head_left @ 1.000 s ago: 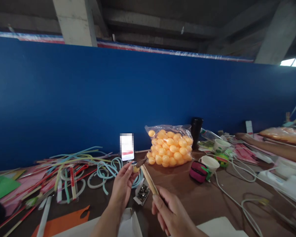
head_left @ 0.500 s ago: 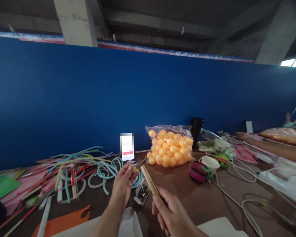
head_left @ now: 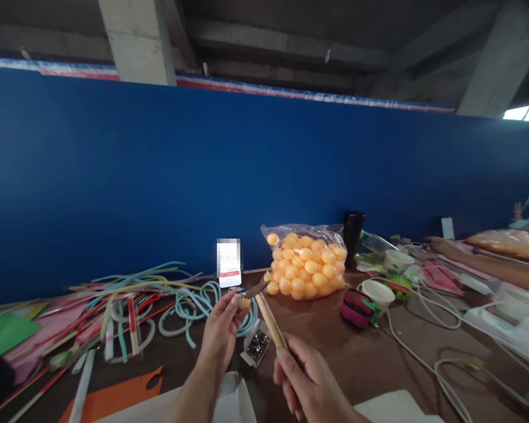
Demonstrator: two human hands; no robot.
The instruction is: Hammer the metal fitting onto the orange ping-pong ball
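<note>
The lit screen of an upright phone (head_left: 229, 281), left of the clear plastic bag (head_left: 300, 230), shows a red bar with print too small to read, and its upper part is blurred out. The bag, propped near a plain blue wall (head_left: 264, 164), holds many smooth orange balls (head_left: 307, 268). Nearer the person than the bag and to its left, a small open cardboard box (head_left: 248, 357) contains shiny metal pieces (head_left: 258, 343) too small to identify. To the bag's right stand a white paper cup (head_left: 384, 298) and a cylindrical black bottle (head_left: 353, 236); a soft maroon pouch (head_left: 356, 309) sits there too, nearer the person. In front of the bag and to its left, the left hand (head_left: 223, 320) pinches a small silvery and yellow piece (head_left: 244, 302) between thumb and fingers. A dark pointed part (head_left: 258, 289) runs from it toward the bag's lower left edge. The right hand (head_left: 304, 367), directly in front of the bag and apart from the left, is wrapped around a pale wooden stick (head_left: 270, 320), whose tilted upper end lies just beside the dark point; whether they join cannot be told.
</note>
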